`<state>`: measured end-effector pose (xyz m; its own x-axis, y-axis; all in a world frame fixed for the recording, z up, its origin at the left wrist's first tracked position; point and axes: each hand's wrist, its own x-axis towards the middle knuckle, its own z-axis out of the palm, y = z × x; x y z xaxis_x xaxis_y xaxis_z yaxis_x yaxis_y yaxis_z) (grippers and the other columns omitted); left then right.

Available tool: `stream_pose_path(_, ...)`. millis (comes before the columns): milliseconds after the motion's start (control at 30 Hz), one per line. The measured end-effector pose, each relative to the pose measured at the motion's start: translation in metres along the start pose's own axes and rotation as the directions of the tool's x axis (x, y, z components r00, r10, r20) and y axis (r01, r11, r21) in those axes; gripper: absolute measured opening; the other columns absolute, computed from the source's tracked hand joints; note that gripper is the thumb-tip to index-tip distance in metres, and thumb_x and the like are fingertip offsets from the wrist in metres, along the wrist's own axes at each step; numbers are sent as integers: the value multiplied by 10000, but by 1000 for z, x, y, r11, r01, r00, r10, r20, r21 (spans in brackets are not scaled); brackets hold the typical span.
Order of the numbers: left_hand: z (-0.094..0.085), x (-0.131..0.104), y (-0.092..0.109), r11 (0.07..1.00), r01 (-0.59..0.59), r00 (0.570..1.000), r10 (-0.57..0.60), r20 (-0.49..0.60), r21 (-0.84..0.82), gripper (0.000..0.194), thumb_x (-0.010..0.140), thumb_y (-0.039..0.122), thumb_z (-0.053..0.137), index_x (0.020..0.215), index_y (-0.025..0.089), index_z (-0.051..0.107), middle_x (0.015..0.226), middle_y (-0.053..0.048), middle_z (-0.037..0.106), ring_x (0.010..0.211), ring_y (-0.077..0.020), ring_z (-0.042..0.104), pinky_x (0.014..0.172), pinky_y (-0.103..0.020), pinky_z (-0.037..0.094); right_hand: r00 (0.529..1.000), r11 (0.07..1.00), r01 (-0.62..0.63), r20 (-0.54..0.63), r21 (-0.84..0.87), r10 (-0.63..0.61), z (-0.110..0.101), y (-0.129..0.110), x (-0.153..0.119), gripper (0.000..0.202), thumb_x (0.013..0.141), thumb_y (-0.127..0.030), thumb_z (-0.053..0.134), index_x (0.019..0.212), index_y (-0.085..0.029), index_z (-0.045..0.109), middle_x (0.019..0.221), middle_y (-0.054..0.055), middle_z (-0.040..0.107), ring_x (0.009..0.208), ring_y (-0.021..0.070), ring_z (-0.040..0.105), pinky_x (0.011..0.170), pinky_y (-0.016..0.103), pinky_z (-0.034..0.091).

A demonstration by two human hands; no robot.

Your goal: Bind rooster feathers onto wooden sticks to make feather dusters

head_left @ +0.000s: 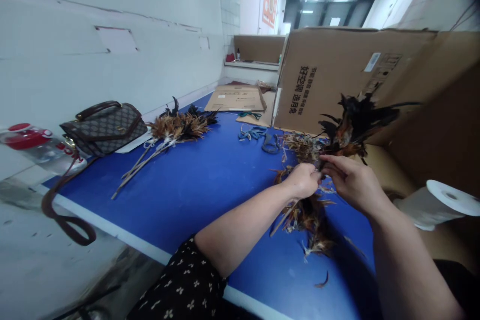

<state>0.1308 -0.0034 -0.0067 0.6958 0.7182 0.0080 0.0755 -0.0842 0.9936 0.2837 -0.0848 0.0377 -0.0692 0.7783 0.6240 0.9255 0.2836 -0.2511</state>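
Observation:
My left hand point(304, 180) and my right hand point(348, 180) meet over the right part of the blue table, both closed on the base of a bunch of black and brown feathers point(350, 127). The bunch stands up above my fingers, with its dark tips toward the cardboard. A thin stick point(281, 220) slants down below my left hand. Loose brown feathers point(315, 225) lie beneath and beside the hands. What exactly the fingertips pinch is hidden.
Finished-looking feather bundles on sticks point(183, 127) lie at the left of the blue table point(180, 175), near a handbag point(108, 127) and a bottle point(41, 147). Scissors point(270, 144) and blue cord point(252, 133) lie centrally. Large cardboard point(337, 75) and a white spool point(442, 205) stand right.

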Motion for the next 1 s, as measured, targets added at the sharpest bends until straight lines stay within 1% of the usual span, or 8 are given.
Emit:
stream_pose_path(100, -4, 6, -1, 990, 26, 996, -37, -80, -139, 267, 973, 323, 666, 773, 181, 559, 661, 13, 549, 592, -107, 485, 578, -217, 382, 978, 996, -78, -191, 30, 83, -6, -3, 1, 376, 985, -394, 692, 1310, -225, 774, 1180, 120, 811, 1008, 281, 776, 923, 438, 639)
stream_pose_path(233, -14, 9, 8, 961, 2, 992, -36, -118, -278, 276, 941, 334, 724, 801, 173, 548, 690, 26, 516, 554, -73, 429, 548, -200, 361, 847, 933, -344, -393, 107, 357, -11, 3, -1, 379, 989, -471, 665, 1234, -219, 805, 1116, 125, 808, 854, 259, 750, 720, 388, 620)
stream_pose_path(467, -12, 2, 18, 903, -8, 1000, 5, -9, -429, 383, 911, 481, 775, 902, 151, 582, 712, 51, 481, 510, -35, 374, 508, -178, 301, 866, 799, -368, -139, 475, 481, 14, 6, 0, 572, 982, -545, 663, 1445, -210, 638, 1074, 112, 791, 622, 190, 700, 571, 336, 597)
stream_pose_path(633, -17, -5, 27, 902, 5, 1000, 8, 29, -432, 423, 917, 524, 771, 937, 152, 570, 706, 66, 465, 488, -27, 354, 488, -175, 251, 913, 811, -271, -128, 518, 386, 21, 7, -1, 500, 932, -595, 732, 1249, -209, 730, 1066, 118, 798, 869, 246, 757, 700, 341, 642)
stream_pose_path(733, -24, -8, 33, 902, 9, 1000, -4, 13, -432, 412, 924, 504, 773, 944, 159, 549, 719, 68, 471, 488, -24, 341, 483, -175, 231, 870, 818, -327, -186, 474, 456, 17, 11, -3, 389, 961, -562, 712, 1057, -190, 779, 887, 92, 783, 739, 211, 715, 645, 313, 603)
stream_pose_path(867, -22, -10, 32, 918, 40, 997, -10, 78, -394, 375, 965, 488, 724, 935, 158, 547, 712, 72, 461, 475, -22, 315, 472, -183, 205, 798, 721, -312, -241, 619, 553, 13, 13, -2, 422, 920, -489, 766, 1239, -219, 710, 1065, 91, 785, 637, 167, 665, 573, 309, 586)
stream_pose_path(933, -17, -10, 29, 921, 58, 989, 0, 150, -385, 365, 975, 486, 702, 933, 155, 553, 708, 74, 451, 473, -22, 307, 471, -185, 199, 839, 639, -266, -153, 721, 522, 13, 13, -2, 473, 852, -466, 826, 1232, -233, 670, 1102, 85, 777, 672, 176, 682, 600, 324, 606)
stream_pose_path(1000, -14, -11, 26, 918, 77, 975, 12, 220, -388, 386, 959, 501, 717, 930, 151, 559, 712, 73, 446, 480, -19, 298, 476, -183, 186, 894, 597, -262, -42, 759, 445, 14, 11, -2, 396, 804, -473, 857, 1048, -218, 677, 936, 54, 760, 682, 185, 671, 611, 318, 596)
